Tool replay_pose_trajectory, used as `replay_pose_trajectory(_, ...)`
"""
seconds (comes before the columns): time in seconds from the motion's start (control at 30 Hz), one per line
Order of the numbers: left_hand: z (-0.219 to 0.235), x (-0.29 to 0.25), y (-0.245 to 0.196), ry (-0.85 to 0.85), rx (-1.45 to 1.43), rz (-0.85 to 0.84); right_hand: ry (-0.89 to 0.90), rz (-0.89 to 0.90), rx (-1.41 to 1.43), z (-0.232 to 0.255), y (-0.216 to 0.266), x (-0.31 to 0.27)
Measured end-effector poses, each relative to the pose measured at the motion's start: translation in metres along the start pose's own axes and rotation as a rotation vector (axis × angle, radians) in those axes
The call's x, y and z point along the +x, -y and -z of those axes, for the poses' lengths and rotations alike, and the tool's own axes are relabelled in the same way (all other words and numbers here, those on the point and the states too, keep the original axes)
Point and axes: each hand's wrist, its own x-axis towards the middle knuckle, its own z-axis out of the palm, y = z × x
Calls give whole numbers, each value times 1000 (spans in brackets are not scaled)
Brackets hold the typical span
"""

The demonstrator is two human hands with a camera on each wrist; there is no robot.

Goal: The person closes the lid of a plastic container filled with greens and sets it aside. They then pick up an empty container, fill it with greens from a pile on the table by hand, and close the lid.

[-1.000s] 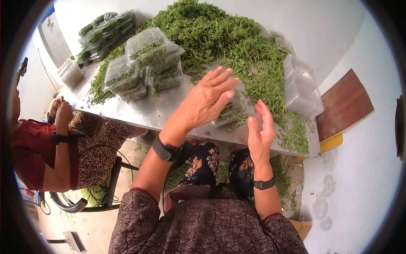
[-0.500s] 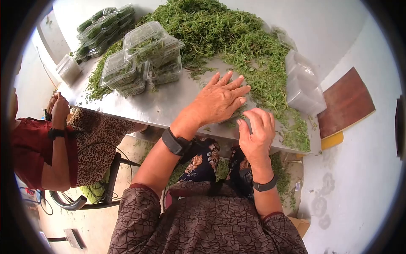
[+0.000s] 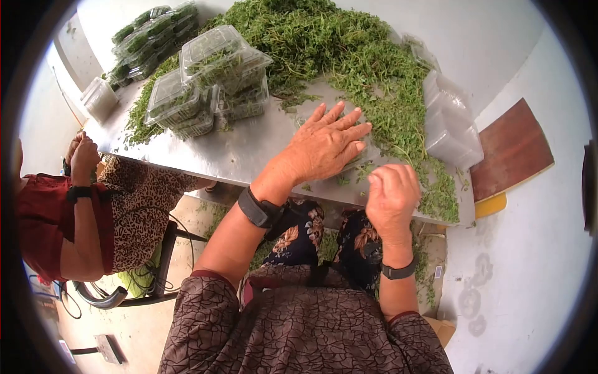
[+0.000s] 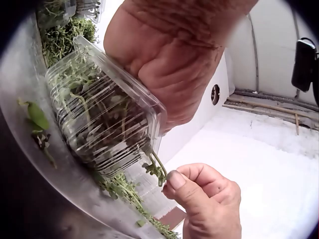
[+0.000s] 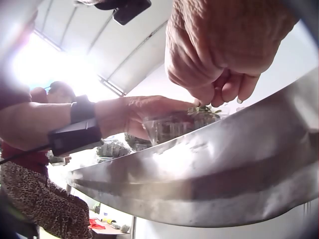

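My left hand (image 3: 324,146) lies with straight, spread fingers over the lid of a clear plastic clamshell box (image 4: 102,117). Leafy green stems fill the box, and in the head view the hand hides most of it. From the box's edge pokes a green sprig (image 4: 158,172), its end pinched between the thumb and forefinger of my right hand (image 4: 209,204). In the head view the right hand (image 3: 393,196) is just right of the left, fingers curled in, over the table's front edge.
A heap of greens (image 3: 299,43) covers the back of the metal table (image 3: 230,159). Filled boxes (image 3: 218,81) are stacked at left, nested empty containers (image 3: 451,134) at right. A brown board (image 3: 514,149) leans by the wall. Another person (image 3: 68,230) sits at left.
The left hand has come down flat over the box. The right hand's fingers have curled into a pinch, and it has shifted a little right, away from the left hand.
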Motion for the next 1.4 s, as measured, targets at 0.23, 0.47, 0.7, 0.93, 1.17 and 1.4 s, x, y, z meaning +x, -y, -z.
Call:
replay_pose_trajectory(0.23, 3, 1, -3, 22, -11, 23, -142, -266, -298, 40, -40, -5)
replay_pose_trajectory(0.47, 3, 1, -1, 30, 8, 11, 26, -230, -46, 21, 4, -5)
replay_pose_trajectory(0.7, -1, 1, 2, -9, 48, -21, 155, -277, 54, -3, 16, 3)
replay_pose_trajectory(0.93, 0, 0, -1, 1, 59, -5, 162, -351, 213, -12, 16, 1)
replay_pose_trajectory(1.17, 0, 0, -2, 23, 64, -3, 190, -349, 349, 11, 5, 0)
replay_pose_trajectory(1.4, 3, 1, -2, 46, 48, 10, 96, -528, 283, 64, -34, -15)
